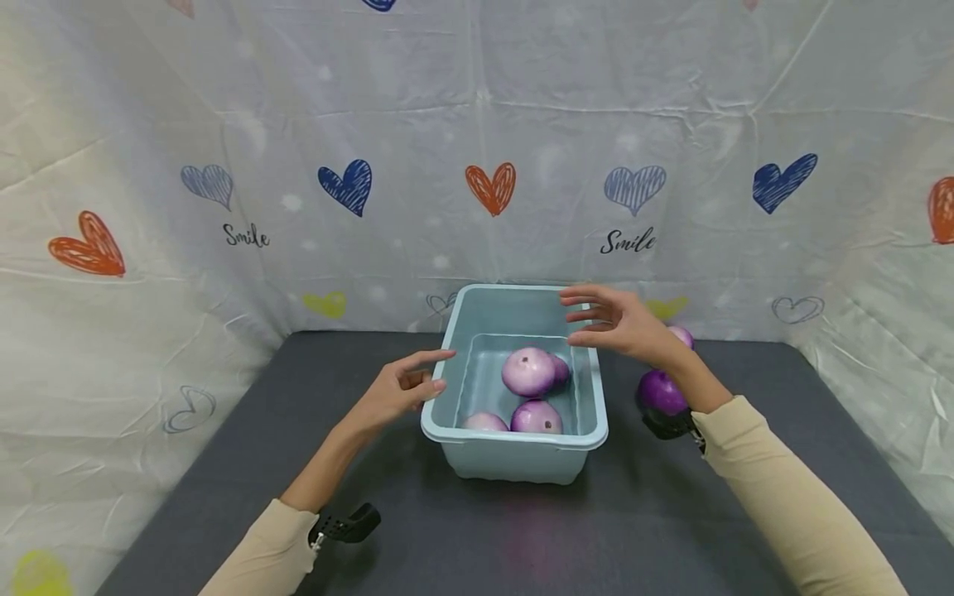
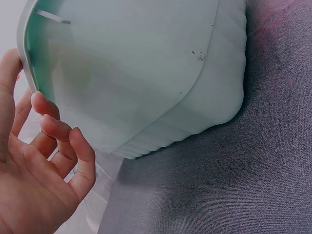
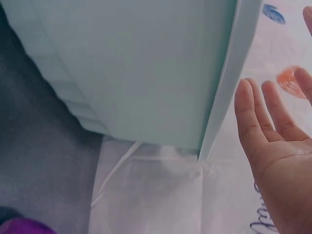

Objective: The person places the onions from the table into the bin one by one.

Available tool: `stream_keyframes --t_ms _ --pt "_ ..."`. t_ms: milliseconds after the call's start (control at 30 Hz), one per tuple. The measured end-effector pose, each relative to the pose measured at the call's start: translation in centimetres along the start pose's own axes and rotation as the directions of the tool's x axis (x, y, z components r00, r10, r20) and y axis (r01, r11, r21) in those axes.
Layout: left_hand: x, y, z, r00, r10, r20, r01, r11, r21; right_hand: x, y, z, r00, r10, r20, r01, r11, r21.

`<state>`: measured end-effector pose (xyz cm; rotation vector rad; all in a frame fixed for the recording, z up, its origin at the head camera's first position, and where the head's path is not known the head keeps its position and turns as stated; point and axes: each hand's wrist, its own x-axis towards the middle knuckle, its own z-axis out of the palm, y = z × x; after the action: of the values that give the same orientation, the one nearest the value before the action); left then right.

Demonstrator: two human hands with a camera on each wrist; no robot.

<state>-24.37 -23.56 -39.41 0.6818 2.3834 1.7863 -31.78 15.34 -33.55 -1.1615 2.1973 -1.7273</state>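
A light blue plastic tub (image 1: 522, 460) stands on the dark table, with several red onions (image 1: 528, 372) lying on its bottom. At the tub's left rim is my left hand (image 1: 406, 385), its index finger reaching over the edge and the other fingers loosely bent. In the left wrist view the fingertips (image 2: 56, 127) lie close to the rim; firm contact cannot be made out. My right hand (image 1: 622, 323) hovers over the right rim, fingers spread and holding nothing. Beside the tub, partly behind my right wrist, are a dark purple onion (image 1: 660, 392) and a paler one (image 1: 681, 335).
The dark cloth-covered table (image 1: 477, 538) runs back to a white curtain (image 1: 417, 124) printed with hearts, close behind the tub. More curtain hangs at both sides. A black strap device (image 1: 346, 525) is on my left wrist, another (image 1: 667, 422) on my right.
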Motion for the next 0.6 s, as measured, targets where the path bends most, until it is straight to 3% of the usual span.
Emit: stream_keyframes --t_ms 600 --pt "0.1 0.0 0.0 1.000 -0.004 0.006 0.004 1.000 -0.003 -4.0 1.7 -3.4 0.993 0.050 -0.105 -0.055 0.998 -0.042"
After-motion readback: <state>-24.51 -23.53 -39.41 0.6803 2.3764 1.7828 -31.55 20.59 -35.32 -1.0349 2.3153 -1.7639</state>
